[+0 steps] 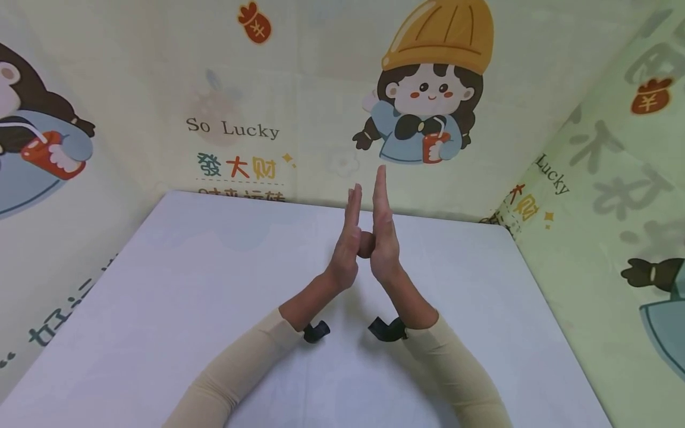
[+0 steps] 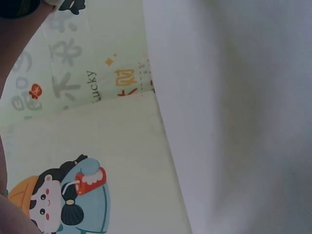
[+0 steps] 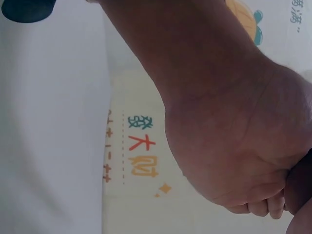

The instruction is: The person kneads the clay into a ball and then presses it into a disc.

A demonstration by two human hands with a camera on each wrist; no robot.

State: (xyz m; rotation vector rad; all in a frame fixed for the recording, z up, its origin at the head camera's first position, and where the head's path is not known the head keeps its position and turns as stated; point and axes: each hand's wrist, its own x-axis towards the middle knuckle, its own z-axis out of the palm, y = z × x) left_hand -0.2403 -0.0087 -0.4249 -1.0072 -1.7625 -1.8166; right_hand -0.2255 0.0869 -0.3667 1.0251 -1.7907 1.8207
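Note:
Over the table, a small dark brown ball (image 1: 366, 244) sits between the facing palms. My left hand (image 1: 345, 252) presses it from the left with fingers straight and pointing upward. From the other side my right hand (image 1: 384, 241) presses against it, its straight fingers reaching a little higher. In the right wrist view the right hand (image 3: 234, 141) fills much of the picture, and a dark brown part of the ball (image 3: 301, 187) shows at the right edge. Only slivers of skin appear along the left edge of the left wrist view, so the ball is out of sight there.
A white-covered table (image 1: 214, 285) spreads beneath the arms. Behind it hangs a pale printed backdrop (image 1: 321, 89) with cartoon figures and lettering, and similar printed sheets stand at both sides. Dark wrist-worn pieces (image 1: 387, 329) stick out below the cream sleeves (image 1: 243, 359).

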